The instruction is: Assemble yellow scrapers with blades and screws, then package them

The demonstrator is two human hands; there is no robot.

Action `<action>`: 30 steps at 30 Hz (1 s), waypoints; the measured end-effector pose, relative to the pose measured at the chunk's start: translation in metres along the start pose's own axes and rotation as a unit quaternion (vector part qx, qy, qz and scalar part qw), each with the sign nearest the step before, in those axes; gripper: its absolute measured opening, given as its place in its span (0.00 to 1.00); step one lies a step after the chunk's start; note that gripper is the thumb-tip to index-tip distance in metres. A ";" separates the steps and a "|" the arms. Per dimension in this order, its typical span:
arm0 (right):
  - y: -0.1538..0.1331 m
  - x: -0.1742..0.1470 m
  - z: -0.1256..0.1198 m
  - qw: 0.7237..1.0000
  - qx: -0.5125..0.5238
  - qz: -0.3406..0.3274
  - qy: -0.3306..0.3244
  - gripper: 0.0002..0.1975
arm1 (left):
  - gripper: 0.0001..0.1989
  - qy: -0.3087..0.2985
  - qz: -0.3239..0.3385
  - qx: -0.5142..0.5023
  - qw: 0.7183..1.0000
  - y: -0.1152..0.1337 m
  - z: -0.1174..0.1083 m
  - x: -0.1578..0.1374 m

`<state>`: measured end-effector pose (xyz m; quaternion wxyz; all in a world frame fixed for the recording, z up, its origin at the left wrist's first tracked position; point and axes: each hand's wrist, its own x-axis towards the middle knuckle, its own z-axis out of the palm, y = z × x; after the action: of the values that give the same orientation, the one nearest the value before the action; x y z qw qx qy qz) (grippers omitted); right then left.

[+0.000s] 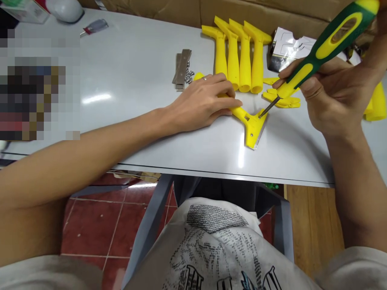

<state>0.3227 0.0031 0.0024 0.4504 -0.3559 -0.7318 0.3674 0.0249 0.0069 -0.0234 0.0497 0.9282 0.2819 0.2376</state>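
My left hand [208, 98] is wrapped round the handle of a yellow scraper [255, 128], which lies flat on the white table with a thin metal blade along its wide end. In my right hand [335, 92] is a green and yellow screwdriver [317, 56], held at a slant. Its tip touches the scraper's head at one of the screw spots. Left of the yellow handles lie a stack of metal blades [182, 68] and a small heap of screws [189, 73]. Several yellow scraper handles [238, 56] stand in a row behind my left hand.
Small yellow clamp pieces [282, 100] lie beyond the screwdriver. A black and white box [290, 48] sits at the back right, before a cardboard wall [163, 14]. A second screwdriver [96, 26] rests at the back left. More yellow handles [377, 102] lie at the far right.
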 end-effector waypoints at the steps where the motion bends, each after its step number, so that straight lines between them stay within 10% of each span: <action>1: 0.003 0.004 -0.001 1.000 -0.009 -0.008 0.006 0.61 | 0.16 0.005 -0.001 -0.007 1.000 -0.001 0.000 0.000; 7: 0.003 0.002 -0.033 0.975 -0.011 -0.222 0.025 0.49 | 0.16 -0.002 0.003 -0.021 1.000 -0.002 0.001 -0.002; 11: -0.026 -0.019 -0.040 0.995 -0.047 -0.093 0.007 0.37 | 0.17 0.002 -0.002 -0.012 1.000 0.000 0.000 -0.002; 15: -0.036 -0.026 -0.040 0.993 -0.038 -0.100 0.053 0.35 | 0.17 -0.007 -0.002 0.015 1.000 0.003 -0.002 -0.003; 19: 0.011 -0.010 -0.046 0.987 -0.073 -0.117 0.085 0.47 | 0.16 -0.001 -0.005 0.046 0.999 0.014 -0.005 -0.006; 21: 0.045 0.006 -0.045 0.965 -0.071 -0.202 0.154 0.59 | 0.16 0.007 -0.006 0.066 0.998 0.024 -0.007 -0.010; 25: 0.068 0.022 -0.032 0.888 -0.044 -0.374 0.263 0.51 | 0.17 0.022 -0.001 0.128 0.992 0.048 -0.008 -0.019; 30: 0.024 -0.004 -0.032 0.952 -0.163 -0.163 0.201 0.23 | 0.13 0.025 -0.028 0.122 0.992 0.064 -0.008 -0.023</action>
<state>0.3583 0.0180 -0.0100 0.5775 -0.3667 -0.7244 0.0856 0.0364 -0.0597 -0.0112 -0.0642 0.9128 0.3362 0.2228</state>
